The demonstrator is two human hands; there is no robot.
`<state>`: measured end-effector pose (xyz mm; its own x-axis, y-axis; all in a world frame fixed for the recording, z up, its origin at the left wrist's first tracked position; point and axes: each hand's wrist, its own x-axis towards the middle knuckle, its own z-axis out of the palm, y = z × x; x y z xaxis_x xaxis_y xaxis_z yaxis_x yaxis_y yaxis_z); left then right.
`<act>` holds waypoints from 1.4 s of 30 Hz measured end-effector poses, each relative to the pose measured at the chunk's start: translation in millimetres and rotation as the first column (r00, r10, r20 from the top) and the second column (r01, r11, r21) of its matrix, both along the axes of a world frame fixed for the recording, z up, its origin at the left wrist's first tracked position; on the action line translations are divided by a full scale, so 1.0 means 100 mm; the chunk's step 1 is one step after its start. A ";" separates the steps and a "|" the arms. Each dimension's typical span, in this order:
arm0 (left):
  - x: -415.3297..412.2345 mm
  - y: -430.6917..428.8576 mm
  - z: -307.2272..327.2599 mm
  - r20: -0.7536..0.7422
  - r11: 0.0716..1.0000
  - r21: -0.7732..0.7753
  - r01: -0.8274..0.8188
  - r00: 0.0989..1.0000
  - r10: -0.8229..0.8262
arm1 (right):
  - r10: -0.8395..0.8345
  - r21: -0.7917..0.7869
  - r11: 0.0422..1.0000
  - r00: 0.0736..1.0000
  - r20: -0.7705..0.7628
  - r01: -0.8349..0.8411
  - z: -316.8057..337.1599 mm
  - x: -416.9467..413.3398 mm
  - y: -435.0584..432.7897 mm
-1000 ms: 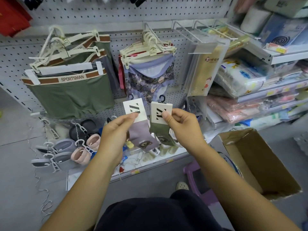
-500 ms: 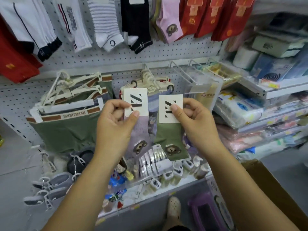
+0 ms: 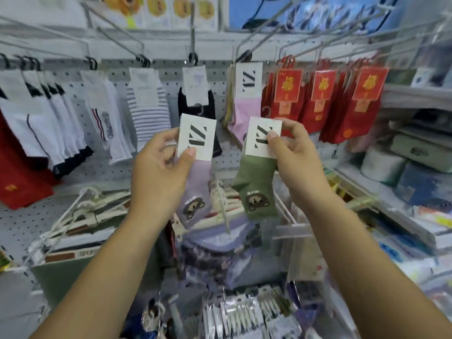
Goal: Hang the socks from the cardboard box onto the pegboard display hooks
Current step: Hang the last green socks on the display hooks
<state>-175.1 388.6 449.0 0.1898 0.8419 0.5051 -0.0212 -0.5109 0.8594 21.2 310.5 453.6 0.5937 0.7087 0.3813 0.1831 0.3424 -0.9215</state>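
Now both hands are raised in the middle of the frame, each pinching one carded sock. The left hand [image 3: 159, 172] grips the white header card of a lilac sock [image 3: 198, 189], with the thumb on the card's lower front edge and the fingers behind. The sock hangs straight below the card and shows a brown bear face near its lower end. The right hand [image 3: 297, 159] holds the white card of a green sock [image 3: 259, 184], thumb pressed on the card's face and the other fingers curled behind its right edge. This sock also bears a bear face and hangs with a slight tilt. The two socks are side by side, apart from each other, in front of the pegboard [image 3: 115, 174] and on none of its hooks. A small dark hanger loop stands up from the top of each card.

Behind the hands, wire hooks [image 3: 192, 33] reach forward from the pegboard across the upper part of the frame. From left to right they carry white socks [image 3: 49, 118], a grey-striped sock [image 3: 149, 113], a black sock [image 3: 195, 99], a pink sock [image 3: 245, 113] with the same style of card, and red socks [image 3: 342, 111] with red and gold labels. Pale plastic hangers [image 3: 85, 209] lie at the lower left, and shelves [image 3: 415, 99] of packaged goods fill the right edge.
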 end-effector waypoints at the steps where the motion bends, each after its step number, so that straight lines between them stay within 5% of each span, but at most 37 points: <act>1: 0.07 0.06 0.05 0.002 1.000 0.003 -0.016 1.000 0.016 | -0.012 0.015 1.000 1.000 0.016 0.012 0.09 0.11 0.11; 8: 0.42 0.32 0.31 -0.035 0.988 0.096 -0.124 0.991 0.128 | -0.100 0.083 0.993 0.963 0.251 0.082 0.73 0.66 0.76; 15: 0.63 0.35 0.40 -0.043 0.980 0.136 -0.147 0.987 0.154 | -0.008 0.109 0.993 0.895 0.447 -0.046 0.78 0.79 0.98; 21: 0.83 0.30 0.42 0.019 0.986 0.130 -0.102 0.995 0.100 | 0.036 0.111 0.989 0.880 0.474 -0.101 0.70 0.94 1.04; 33: 1.38 0.34 0.67 0.017 0.997 0.083 0.000 1.000 -0.001 | -0.190 0.326 0.944 0.881 0.434 0.044 0.70 1.14 0.73; 42: 1.57 0.45 0.65 0.148 0.993 0.025 -0.119 0.982 0.114 | -0.204 0.249 0.964 0.858 0.471 0.093 0.64 1.47 0.65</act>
<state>-17.7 433.2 514.1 0.0137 0.8361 0.5484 -0.0840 -0.5456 0.8338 167.8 375.6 517.3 0.3822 0.4969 0.7791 0.6546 0.4495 -0.6078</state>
